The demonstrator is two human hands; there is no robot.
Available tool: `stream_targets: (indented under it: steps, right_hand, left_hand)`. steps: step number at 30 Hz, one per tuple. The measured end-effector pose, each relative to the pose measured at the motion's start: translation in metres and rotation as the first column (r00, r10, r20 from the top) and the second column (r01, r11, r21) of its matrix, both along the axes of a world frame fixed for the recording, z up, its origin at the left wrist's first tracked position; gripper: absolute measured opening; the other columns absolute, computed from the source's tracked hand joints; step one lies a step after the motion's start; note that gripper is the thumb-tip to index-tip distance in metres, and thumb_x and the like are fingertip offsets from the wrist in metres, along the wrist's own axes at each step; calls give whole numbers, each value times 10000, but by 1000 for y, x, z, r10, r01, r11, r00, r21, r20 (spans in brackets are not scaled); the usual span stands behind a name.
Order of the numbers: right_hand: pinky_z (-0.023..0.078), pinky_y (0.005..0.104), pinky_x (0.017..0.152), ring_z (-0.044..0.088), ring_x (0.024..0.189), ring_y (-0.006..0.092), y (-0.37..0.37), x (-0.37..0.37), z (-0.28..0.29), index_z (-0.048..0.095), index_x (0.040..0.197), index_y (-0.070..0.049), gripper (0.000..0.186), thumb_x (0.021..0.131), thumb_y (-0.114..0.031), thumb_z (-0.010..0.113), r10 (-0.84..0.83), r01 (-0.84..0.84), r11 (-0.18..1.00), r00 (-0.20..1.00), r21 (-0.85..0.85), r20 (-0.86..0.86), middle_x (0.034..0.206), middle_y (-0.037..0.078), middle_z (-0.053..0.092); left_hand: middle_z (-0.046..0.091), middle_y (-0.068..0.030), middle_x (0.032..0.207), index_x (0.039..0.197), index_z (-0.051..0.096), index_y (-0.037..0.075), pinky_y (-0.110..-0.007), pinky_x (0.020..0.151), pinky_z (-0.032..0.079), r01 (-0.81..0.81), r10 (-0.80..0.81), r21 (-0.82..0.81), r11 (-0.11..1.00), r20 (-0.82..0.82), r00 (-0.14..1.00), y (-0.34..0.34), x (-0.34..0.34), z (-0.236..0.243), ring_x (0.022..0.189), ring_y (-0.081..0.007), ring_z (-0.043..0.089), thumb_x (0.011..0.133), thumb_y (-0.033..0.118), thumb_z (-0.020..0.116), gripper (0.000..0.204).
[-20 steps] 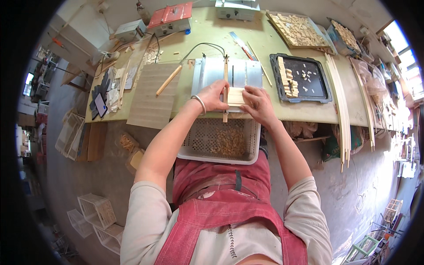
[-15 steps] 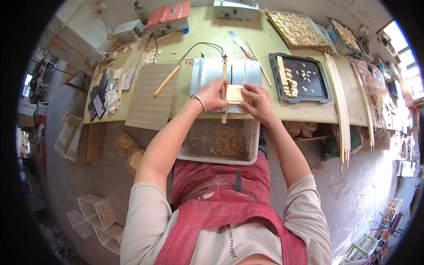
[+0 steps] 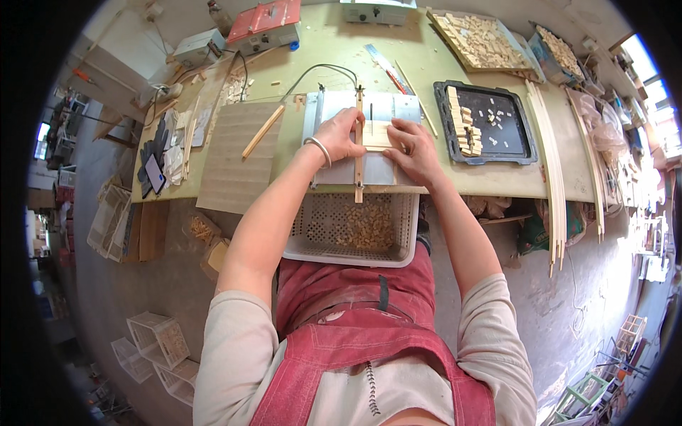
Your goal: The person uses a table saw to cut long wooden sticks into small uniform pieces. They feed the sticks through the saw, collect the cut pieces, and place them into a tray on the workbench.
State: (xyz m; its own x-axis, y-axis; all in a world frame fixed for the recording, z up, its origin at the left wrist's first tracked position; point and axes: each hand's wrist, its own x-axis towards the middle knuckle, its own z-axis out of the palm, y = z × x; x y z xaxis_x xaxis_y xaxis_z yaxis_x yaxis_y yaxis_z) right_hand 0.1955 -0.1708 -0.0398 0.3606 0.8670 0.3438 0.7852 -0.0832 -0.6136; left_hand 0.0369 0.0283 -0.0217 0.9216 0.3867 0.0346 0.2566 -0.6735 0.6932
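Observation:
My left hand [image 3: 343, 135], a metal bangle at its wrist, has curled fingers on the upright wooden fence [image 3: 359, 174] and the left end of some pale wooden strips [image 3: 376, 138]. My right hand [image 3: 414, 150] grips the strips' right end with bent fingers and thumb. The strips lie crosswise on a metal table saw top [image 3: 391, 170], against the fence, with a dark slot just beyond them. A perforated plastic basket [image 3: 298, 245] of small wood offcuts sits below the bench edge.
Around the saw are cardboard [image 3: 227, 170] with a loose stick, a black tray [image 3: 515, 153] of blocks, long slats [image 3: 554, 213], a board of blocks [image 3: 476, 42], a red machine [image 3: 263, 25], grey machines [image 3: 199, 50], gloves and a phone [image 3: 155, 172]. Crates [image 3: 153, 341] stand on the floor.
Both hands and the wooden strips have moved forward, away from my body, along the saw top toward the dark slot. The grips look much the same.

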Motion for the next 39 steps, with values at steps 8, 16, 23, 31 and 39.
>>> stream_targets:
  steps: [8,16,23,31,39]
  right_hand:
    - [419,453,1150,544,1341,338,15,14,-1,751,1262,-78,491,807,-238,845,-5,5,1000,999,-11,-36,1441,121,631]
    - [418,451,1156,543,1331,348,24,22,-2,751,1271,-91,505,808,-264,854,-30,30,999,1000,-36,-7,1445,122,631]
    - [397,461,1167,542,1339,343,-26,-2,2,721,1319,-46,543,835,-253,851,28,-27,998,999,-58,26,1480,145,602]
    - [314,521,1231,540,1367,316,-42,-39,-2,704,1314,-104,530,835,-284,844,73,-71,996,997,-51,41,1437,104,613]
    - [314,536,1232,524,1401,337,-34,-46,1,687,1342,-92,556,840,-277,841,85,-85,995,996,-55,-2,1477,137,596]
  left_hand:
    - [601,-88,949,1230,572,91,-373,821,544,-31,29,-22,999,-51,998,14,13,2,891,-262,606,679,262,879,654]
    - [608,-127,1044,1217,570,114,-379,877,541,3,7,67,998,-146,989,18,18,7,977,-282,618,691,310,877,640]
    - [551,-121,1162,1132,641,111,-342,944,509,190,-222,-140,972,-263,939,-19,-28,39,1023,-233,595,802,353,846,458]
    - [581,-106,1081,1206,614,81,-364,830,568,58,-52,34,998,-139,989,-40,-37,23,919,-230,606,751,295,892,575]
    - [583,-118,1096,1234,578,104,-367,843,571,83,-83,-4,997,-112,990,-34,-38,12,937,-250,615,685,286,922,673]
